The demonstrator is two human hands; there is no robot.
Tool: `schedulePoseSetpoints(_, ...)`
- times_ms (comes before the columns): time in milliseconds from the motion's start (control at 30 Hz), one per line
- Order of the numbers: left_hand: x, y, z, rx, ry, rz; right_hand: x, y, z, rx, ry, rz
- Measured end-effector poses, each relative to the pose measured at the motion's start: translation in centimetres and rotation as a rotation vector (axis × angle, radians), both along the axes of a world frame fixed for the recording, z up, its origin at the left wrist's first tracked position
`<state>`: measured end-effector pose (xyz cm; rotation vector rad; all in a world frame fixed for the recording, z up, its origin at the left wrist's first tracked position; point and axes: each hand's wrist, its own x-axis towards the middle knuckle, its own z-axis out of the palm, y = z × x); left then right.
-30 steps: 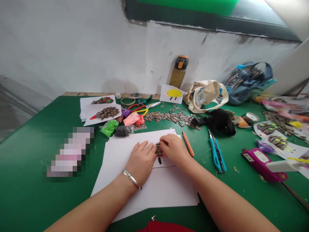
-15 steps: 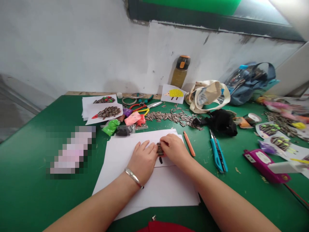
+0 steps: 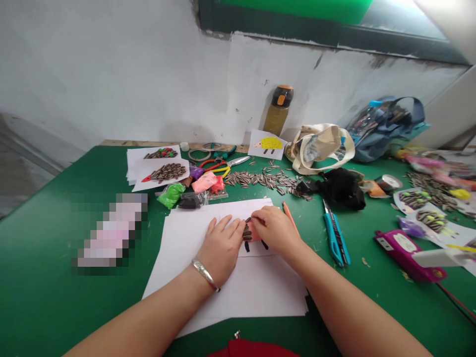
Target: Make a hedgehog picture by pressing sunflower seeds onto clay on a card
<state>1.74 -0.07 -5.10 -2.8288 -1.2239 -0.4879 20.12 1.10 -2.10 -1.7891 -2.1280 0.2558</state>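
Observation:
My left hand [image 3: 222,248] lies flat on a stack of white paper [image 3: 260,292], fingers stretched out beside a small pink clay shape [image 3: 256,233]. Dark striped sunflower seeds [image 3: 247,231] cover the shape's left part, and short black legs [image 3: 247,246] show below it. My right hand [image 3: 274,229] is closed in a pinch over the shape's upper edge, with a sunflower seed [image 3: 248,219] at its fingertips. The hand hides the shape's right part.
Loose seeds [image 3: 260,179], clay packets [image 3: 204,182] and scissors [image 3: 238,161] lie behind the paper. To the right are an orange stick [image 3: 288,213], a blue utility knife [image 3: 335,238] and a magenta device [image 3: 405,253]. A bottle [image 3: 277,111] stands by the wall.
My right hand has shifted slightly right and its fingertips have drawn back, so more pink clay and a second black leg show. My left hand stays in place.

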Motion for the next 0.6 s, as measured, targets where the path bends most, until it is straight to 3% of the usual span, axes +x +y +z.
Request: schedulePoseSetpoints(600,0.09,0.06,-0.25,0.009,-0.010,0.007,0.05,0.19,-0.20,-0.022,-0.038,0.047)
